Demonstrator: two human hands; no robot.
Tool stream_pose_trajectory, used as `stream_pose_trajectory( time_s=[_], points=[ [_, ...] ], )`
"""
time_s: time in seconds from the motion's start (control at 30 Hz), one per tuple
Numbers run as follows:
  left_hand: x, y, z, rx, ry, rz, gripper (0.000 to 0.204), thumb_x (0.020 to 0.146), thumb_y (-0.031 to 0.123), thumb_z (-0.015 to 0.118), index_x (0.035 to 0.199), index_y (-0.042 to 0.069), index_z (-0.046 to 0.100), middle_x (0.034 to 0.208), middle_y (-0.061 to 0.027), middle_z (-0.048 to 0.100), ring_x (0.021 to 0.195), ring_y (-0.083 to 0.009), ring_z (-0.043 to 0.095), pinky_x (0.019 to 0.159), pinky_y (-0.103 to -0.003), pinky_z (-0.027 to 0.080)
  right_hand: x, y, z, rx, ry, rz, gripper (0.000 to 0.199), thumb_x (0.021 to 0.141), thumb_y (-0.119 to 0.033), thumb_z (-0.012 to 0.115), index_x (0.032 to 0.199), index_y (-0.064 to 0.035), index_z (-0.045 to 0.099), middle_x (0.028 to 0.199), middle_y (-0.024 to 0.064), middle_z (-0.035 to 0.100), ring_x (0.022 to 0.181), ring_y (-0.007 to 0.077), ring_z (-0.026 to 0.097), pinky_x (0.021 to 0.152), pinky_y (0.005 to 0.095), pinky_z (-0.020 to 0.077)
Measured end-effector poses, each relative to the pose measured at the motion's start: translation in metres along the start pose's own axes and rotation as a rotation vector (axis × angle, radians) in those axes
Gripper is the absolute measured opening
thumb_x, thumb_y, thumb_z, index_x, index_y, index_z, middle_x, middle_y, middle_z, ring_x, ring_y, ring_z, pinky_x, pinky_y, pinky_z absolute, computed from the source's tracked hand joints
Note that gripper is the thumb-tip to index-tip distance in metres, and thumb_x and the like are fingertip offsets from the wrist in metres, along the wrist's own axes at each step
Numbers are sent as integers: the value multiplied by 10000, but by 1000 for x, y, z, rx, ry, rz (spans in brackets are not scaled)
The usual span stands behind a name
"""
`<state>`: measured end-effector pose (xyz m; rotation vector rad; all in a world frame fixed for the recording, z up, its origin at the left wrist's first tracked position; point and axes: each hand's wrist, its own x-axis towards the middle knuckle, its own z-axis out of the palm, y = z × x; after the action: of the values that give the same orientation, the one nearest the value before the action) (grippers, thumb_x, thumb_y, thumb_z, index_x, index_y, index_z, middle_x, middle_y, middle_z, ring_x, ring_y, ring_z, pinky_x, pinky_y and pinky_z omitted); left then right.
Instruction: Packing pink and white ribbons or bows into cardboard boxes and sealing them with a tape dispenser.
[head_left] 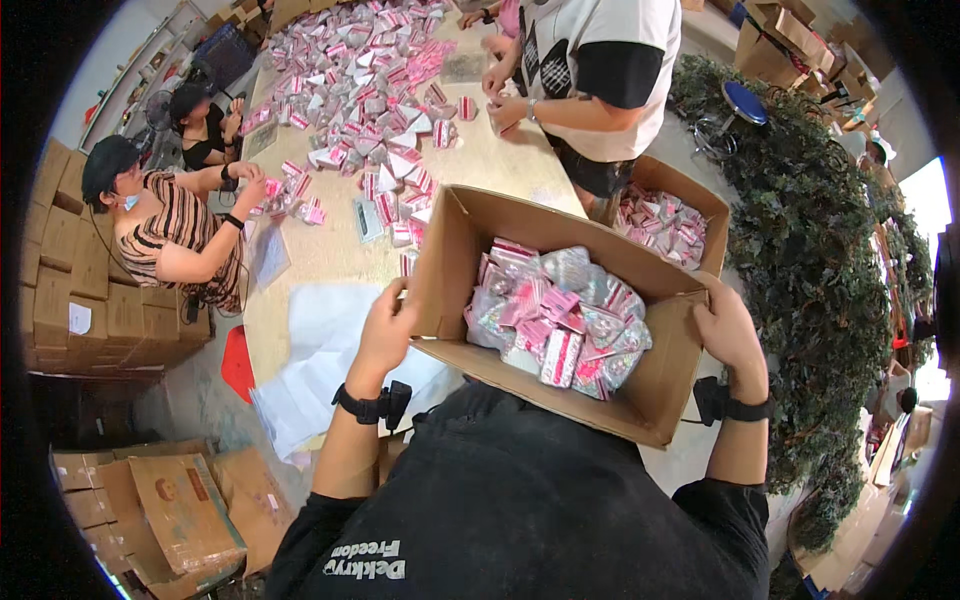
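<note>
Between my two hands is an open cardboard box, held in front of my body near the table's end. Inside lie several small clear plastic packets with pink and white labels, heaped in the middle. My left hand grips the box's left side, its fingers partly hidden by the cardboard. On the right side, my right hand clasps the rim with the thumb over the edge. Each of my wrists wears a black strap with a small device.
Many similar packets cover the long table. Another carton of packets stands right of my box. Co-workers are at both table sides. White sheets lie at the near-left corner. Stacked cartons, a blue stool and artificial greenery stand around.
</note>
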<state>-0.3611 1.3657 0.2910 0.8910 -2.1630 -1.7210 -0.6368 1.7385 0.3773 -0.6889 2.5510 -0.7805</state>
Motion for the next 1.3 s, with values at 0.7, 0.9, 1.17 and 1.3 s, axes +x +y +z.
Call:
stream_pose_trajectory(
  time_s=[0.7,0.9,1.17,1.3],
  points=[
    [67,88,2,652,-705,-25,373,917,308,711,702,11,641,609,-48,630,557,-115,580,538,-309,457,29,32,0,512,-668,42,252,1007,-260,597,1002,-8,608,869,71,694,765,144,661,687,260,522],
    [114,37,70,623,-1081,-272,371,887,347,747,1066,27,686,918,-106,728,817,-179,693,726,-280,536,61,-5,85,42,-715,162,491,915,-237,691,1349,-63,542,1011,113,714,961,164,671,798,337,539],
    [26,58,0,762,-1091,289,676,801,363,811,1350,62,555,1385,-233,550,1341,-399,460,1099,-416,394,16,87,65,944,-896,-197,925,778,-259,863,1509,-9,355,1408,127,544,1303,231,520,1056,375,411],
    [37,77,14,542,-867,-352,623,687,328,874,1209,72,651,1290,-154,626,1304,-393,490,1089,-427,409,16,81,48,802,-913,-171,984,712,-226,911,1505,-12,370,1432,126,531,1320,249,512,1072,390,413]
  ],
)
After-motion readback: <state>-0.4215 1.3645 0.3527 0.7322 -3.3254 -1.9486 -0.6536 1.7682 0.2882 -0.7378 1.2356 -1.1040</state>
